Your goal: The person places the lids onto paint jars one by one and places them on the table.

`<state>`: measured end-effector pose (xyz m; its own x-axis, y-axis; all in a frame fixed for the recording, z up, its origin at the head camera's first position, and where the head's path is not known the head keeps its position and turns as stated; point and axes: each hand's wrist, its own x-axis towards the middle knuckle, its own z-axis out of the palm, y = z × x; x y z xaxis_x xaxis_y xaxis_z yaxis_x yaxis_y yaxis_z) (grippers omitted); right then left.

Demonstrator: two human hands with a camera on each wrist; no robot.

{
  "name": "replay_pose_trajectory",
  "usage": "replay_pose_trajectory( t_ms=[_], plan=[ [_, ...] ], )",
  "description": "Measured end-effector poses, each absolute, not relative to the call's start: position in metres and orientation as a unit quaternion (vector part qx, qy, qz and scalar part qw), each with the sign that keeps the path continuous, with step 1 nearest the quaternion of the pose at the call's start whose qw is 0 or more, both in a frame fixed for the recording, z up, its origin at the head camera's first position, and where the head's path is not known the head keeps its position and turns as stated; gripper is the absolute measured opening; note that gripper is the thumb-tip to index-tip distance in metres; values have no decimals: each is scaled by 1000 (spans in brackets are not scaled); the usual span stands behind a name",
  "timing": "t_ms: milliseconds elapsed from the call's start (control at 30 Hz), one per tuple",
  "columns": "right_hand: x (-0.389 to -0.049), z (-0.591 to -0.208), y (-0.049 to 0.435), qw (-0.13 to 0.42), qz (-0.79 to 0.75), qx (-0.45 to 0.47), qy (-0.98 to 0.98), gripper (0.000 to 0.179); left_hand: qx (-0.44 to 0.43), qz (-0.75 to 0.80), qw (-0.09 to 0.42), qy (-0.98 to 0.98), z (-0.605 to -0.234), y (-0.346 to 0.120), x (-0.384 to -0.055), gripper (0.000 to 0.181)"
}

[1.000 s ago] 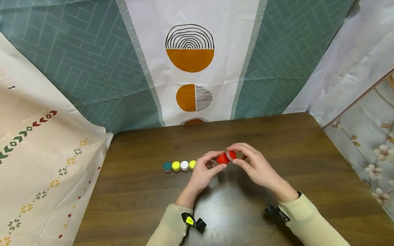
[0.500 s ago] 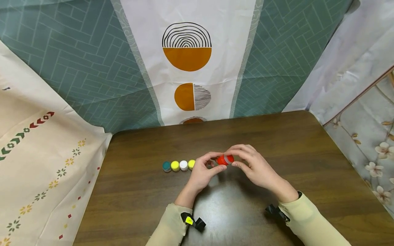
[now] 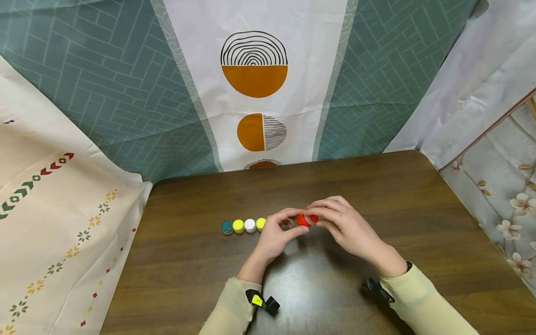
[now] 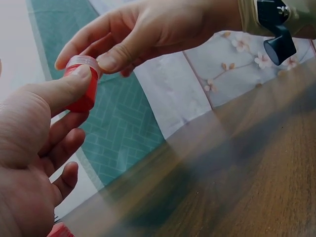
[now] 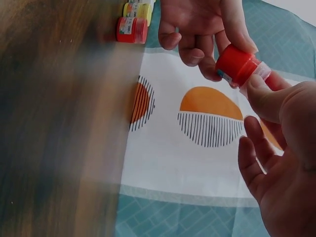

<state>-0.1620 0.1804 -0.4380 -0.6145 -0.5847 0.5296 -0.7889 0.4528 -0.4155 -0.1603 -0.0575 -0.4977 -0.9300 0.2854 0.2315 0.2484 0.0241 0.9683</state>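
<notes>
A small red paint jar (image 3: 307, 220) with a clear lid is held between my two hands, tilted and above the table. My left hand (image 3: 276, 232) pinches the jar's body between thumb and fingers. From the other side my right hand (image 3: 345, 228) has its thumb and fingertips round the lid (image 5: 261, 71). In the left wrist view the lid (image 4: 84, 60) points up toward the right hand (image 4: 143, 32). Part of a label shows low on the jar (image 5: 239, 64) in the right wrist view.
Left of my hands, a row of small paint jars stands on the brown table (image 3: 188, 260): teal (image 3: 227, 227), yellow (image 3: 238, 226), white (image 3: 250, 225) and another yellow (image 3: 260, 224). A second red jar (image 5: 132, 30) ends the row, hidden in the head view. Patterned cloths (image 3: 167, 116) hang around the table.
My right hand has come slightly leftward, and its fingers have closed in round the lid, covering more of it. The jar has tilted a little; my left hand has barely moved.
</notes>
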Motion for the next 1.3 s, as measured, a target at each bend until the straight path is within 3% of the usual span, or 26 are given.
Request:
replay_pose_trajectory(
  t_ms=[300, 700, 833, 933, 1067, 1200, 1300],
  plan=[
    [-164, -439, 184, 169, 278, 421, -847, 42, 191, 670, 27, 717, -496, -59, -160, 37],
    [-155, -440, 176, 169, 202, 314, -912, 39, 210, 653, 36, 727, -499, -55, -160, 37],
    [-153, -440, 171, 186, 178, 288, -923, 49, 214, 649, 36, 729, -497, -54, -159, 36],
    [-152, -438, 171, 165, 192, 266, -930, 52, 209, 655, 34, 725, -498, -53, -160, 35],
    [-151, -432, 176, 101, 252, 252, -929, 36, 198, 658, 42, 725, -497, -53, -160, 34],
    [-152, -426, 182, 56, 289, 314, -903, 47, 187, 650, 50, 735, -497, -55, -159, 35],
    [-153, -426, 185, 63, 291, 359, -885, 41, 194, 644, 56, 738, -497, -56, -159, 35]
  ],
)
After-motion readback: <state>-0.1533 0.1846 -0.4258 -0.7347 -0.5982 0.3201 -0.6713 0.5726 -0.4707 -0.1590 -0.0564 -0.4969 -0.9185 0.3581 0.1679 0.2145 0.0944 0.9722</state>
